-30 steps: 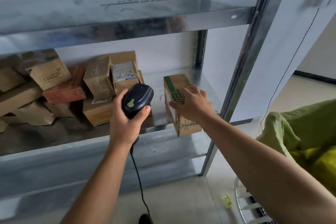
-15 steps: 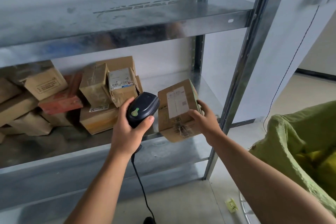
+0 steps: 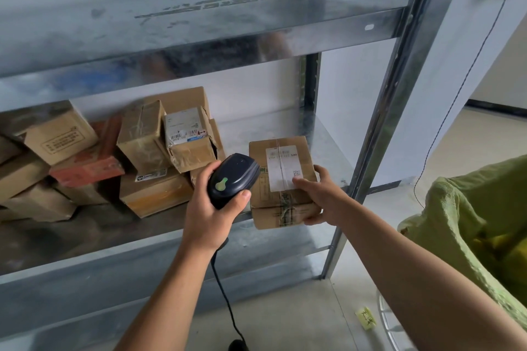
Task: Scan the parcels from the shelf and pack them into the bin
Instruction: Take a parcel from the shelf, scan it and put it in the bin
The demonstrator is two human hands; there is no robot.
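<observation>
My right hand (image 3: pixel 319 196) grips a brown cardboard parcel (image 3: pixel 281 179) at the front right of the metal shelf (image 3: pixel 319 134), its white label facing me. My left hand (image 3: pixel 211 211) holds a black barcode scanner (image 3: pixel 232 179) with a green trigger, its head right beside the parcel's left edge. The scanner's cable hangs down to the floor. A heap of several other cardboard parcels (image 3: pixel 148 157) lies on the left and middle of the same shelf. The bin, lined with a green bag (image 3: pixel 467 216), stands at the right edge.
An upper shelf board (image 3: pixel 199 25) overhangs the parcels. The shelf's right front upright (image 3: pixel 379 128) stands between parcel and bin. A yellow paper scrap (image 3: pixel 366 318) lies on the pale floor. A thin black wire runs down the white wall at right.
My right hand turned the parcel from its green-printed side up to its white label, and lifted it toward the scanner. The scanner moved right, close to the label.
</observation>
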